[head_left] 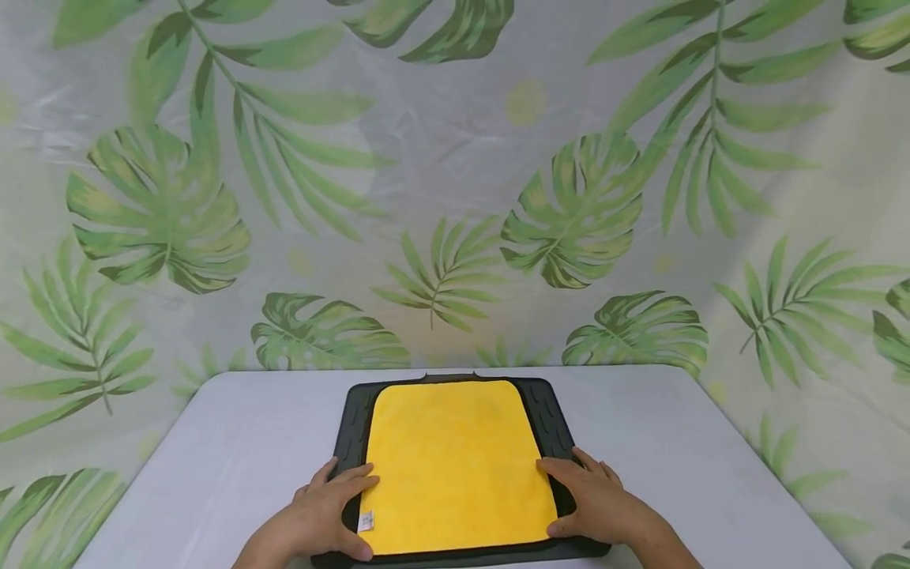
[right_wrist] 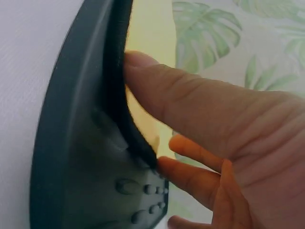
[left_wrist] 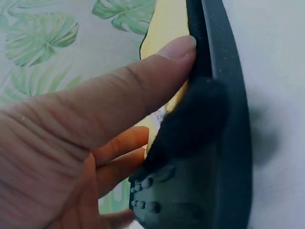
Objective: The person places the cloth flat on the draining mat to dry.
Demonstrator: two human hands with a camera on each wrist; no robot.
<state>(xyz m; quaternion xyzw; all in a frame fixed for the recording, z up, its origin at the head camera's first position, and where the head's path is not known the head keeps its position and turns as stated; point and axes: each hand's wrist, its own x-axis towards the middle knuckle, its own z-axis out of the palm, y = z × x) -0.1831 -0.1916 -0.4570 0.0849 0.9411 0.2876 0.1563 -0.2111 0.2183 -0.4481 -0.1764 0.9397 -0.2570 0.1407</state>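
A yellow cloth (head_left: 455, 466) with a dark border lies spread flat on a black tray-like mat (head_left: 549, 407) with a raised rim and moulded bumps. Near its left front corner sits a small white label (head_left: 366, 521). My left hand (head_left: 313, 512) rests at the cloth's left front side, thumb and fingers spread along the edge. At the opposite side my right hand (head_left: 604, 502) touches the cloth's right edge in the same way. The left wrist view shows the left thumb (left_wrist: 164, 64) on the cloth's dark border. In the right wrist view, the right thumb (right_wrist: 167, 88) presses that border.
Under the mat is a white tabletop (head_left: 242, 442) with rounded back corners. A pale sheet printed with green leaves (head_left: 455, 174) hangs behind the table and at both sides. A small tab (head_left: 449, 378) stands at the mat's back edge.
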